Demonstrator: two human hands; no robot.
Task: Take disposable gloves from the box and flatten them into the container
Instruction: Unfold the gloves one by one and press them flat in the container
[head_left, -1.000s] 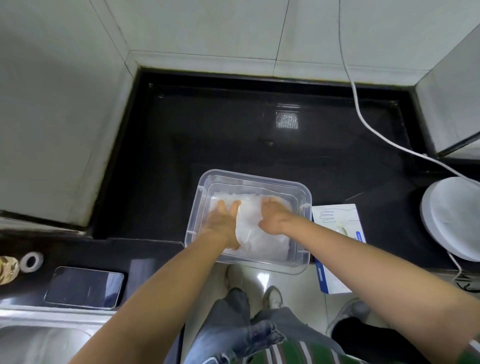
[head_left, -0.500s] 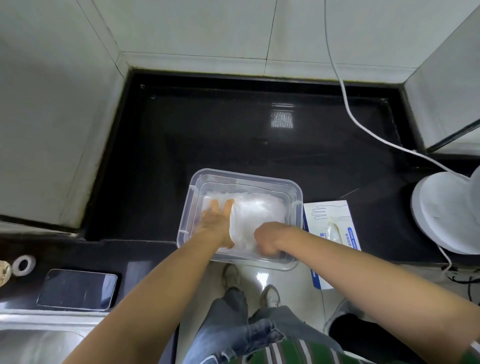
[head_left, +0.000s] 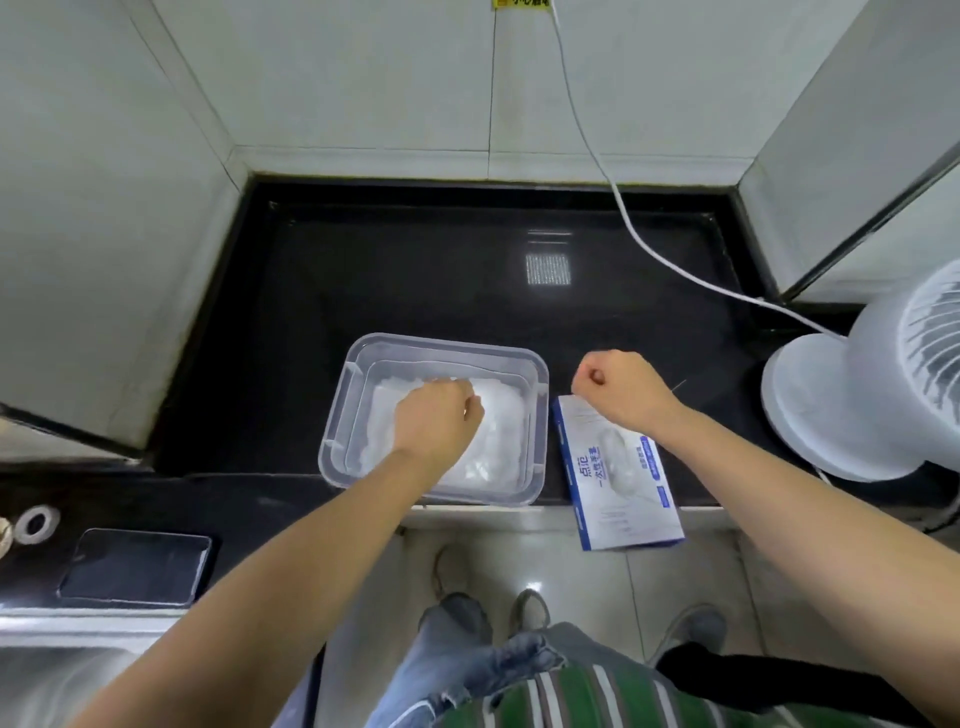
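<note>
You are standing at a black countertop (head_left: 415, 280) with both arms stretched out. Your left hand (head_left: 435, 422) is sitting inside the clear plastic container (head_left: 336, 410), fingers curled under, knuckles resting on the pile of translucent white disposable gloves (head_left: 500, 437) that is lying on the container's floor. I cannot tell whether those fingers are pinching a glove or only pressing on the pile.

Your right hand (head_left: 619, 391) is hovering clenched in a loose fist over the far end of the blue-and-white glove box (head_left: 618, 486), with nothing visible in its grasp. The box is lying flat just beside the container's right wall, its near end poking out past the counter's front edge.

A white fan (head_left: 857, 410) is standing at the right end of the counter, with a white cable (head_left: 621, 208) running up the tiled wall. A dark phone (head_left: 136, 566) and a roll of tape (head_left: 36, 522) are lying on the lower ledge to your left.
</note>
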